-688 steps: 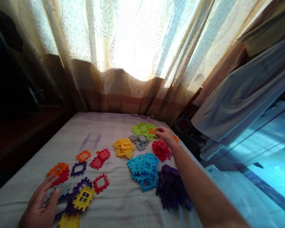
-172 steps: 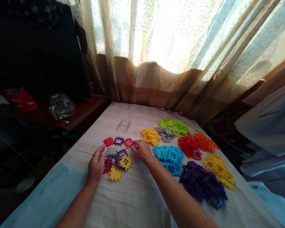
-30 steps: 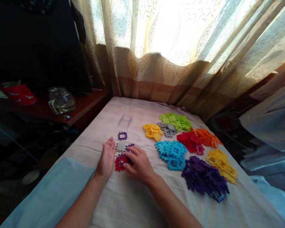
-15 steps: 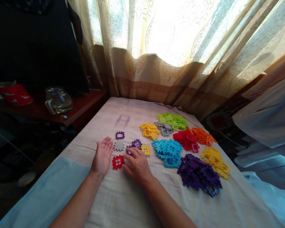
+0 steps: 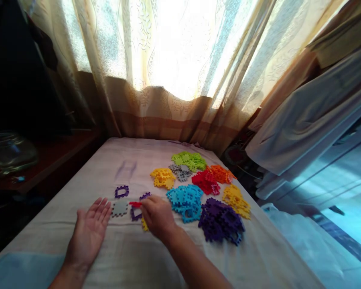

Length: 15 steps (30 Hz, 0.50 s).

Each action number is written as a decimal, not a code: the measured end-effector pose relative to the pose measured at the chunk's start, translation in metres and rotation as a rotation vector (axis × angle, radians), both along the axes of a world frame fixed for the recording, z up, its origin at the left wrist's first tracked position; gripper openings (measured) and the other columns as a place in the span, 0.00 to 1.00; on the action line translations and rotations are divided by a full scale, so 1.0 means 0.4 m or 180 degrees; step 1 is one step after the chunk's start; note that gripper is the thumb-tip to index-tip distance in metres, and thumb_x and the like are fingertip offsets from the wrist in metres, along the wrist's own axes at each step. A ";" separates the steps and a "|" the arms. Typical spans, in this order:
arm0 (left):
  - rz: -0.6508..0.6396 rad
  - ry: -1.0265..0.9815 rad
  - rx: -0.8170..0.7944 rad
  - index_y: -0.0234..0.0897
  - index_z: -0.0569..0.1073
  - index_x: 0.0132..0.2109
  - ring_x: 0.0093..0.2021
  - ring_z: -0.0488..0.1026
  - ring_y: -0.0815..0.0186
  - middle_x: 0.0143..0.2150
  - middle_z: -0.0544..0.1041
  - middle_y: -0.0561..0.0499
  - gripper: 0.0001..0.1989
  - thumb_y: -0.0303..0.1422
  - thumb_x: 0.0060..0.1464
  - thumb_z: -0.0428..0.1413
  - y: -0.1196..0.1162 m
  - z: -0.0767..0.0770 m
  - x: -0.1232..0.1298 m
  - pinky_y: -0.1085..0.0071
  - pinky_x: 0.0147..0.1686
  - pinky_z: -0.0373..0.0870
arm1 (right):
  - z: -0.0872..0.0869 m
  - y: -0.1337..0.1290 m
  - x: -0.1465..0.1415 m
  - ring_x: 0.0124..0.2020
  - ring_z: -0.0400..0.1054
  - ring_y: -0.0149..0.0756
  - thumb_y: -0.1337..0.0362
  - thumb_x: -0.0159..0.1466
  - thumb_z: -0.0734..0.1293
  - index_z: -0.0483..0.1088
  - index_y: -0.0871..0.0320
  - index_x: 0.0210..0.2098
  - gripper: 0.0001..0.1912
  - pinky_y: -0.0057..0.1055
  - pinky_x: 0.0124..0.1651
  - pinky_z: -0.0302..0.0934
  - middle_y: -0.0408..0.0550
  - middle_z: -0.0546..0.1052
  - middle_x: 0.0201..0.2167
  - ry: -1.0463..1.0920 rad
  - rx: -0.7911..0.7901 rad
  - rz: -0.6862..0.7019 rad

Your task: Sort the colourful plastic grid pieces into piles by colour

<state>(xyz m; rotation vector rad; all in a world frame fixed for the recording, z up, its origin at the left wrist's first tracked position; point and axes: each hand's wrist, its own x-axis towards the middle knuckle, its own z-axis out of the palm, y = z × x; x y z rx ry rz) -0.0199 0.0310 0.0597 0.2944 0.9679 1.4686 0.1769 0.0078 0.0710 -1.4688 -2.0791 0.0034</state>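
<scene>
Right hand (image 5: 157, 213) with fingers closed on a flat red piece (image 5: 135, 204), above a purple square frame (image 5: 136, 213) on the wrinkled cloth (image 5: 138, 257), left hand (image 5: 89, 233) open, palm up, beside a grey notched square (image 5: 119, 209).

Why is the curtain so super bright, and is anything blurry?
Head view: strong light behind the curtain washes its middle nearly white; the far left is in deep shadow; the glass jar near that edge looks smeared; the red piece by the right hand shows as a soft streak.
</scene>
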 end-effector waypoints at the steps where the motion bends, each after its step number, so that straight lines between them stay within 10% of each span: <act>1: 0.0003 0.0012 -0.0006 0.39 0.76 0.45 0.61 0.67 0.60 0.58 0.72 0.44 0.24 0.52 0.59 0.47 0.001 0.000 0.000 0.59 0.66 0.54 | 0.013 0.014 0.049 0.38 0.71 0.34 0.65 0.67 0.60 0.73 0.54 0.37 0.10 0.27 0.41 0.61 0.47 0.78 0.36 0.0247 0.0029 -0.0248; 8: -0.0013 0.0231 -0.0042 0.41 0.76 0.43 0.64 0.64 0.57 0.57 0.74 0.47 0.25 0.56 0.51 0.54 0.001 0.005 0.008 0.59 0.67 0.52 | 0.064 0.112 0.497 0.34 0.73 0.37 0.62 0.61 0.61 0.77 0.56 0.41 0.15 0.29 0.38 0.64 0.46 0.80 0.32 0.1093 -0.0361 -0.2345; 15: -0.0043 0.0357 -0.0023 0.43 0.76 0.43 0.65 0.62 0.56 0.56 0.74 0.50 0.24 0.56 0.49 0.56 0.006 -0.001 0.014 0.59 0.68 0.49 | 0.026 0.116 0.720 0.30 0.73 0.36 0.64 0.57 0.61 0.79 0.59 0.37 0.15 0.30 0.38 0.64 0.47 0.79 0.26 0.1035 -0.0345 -0.2938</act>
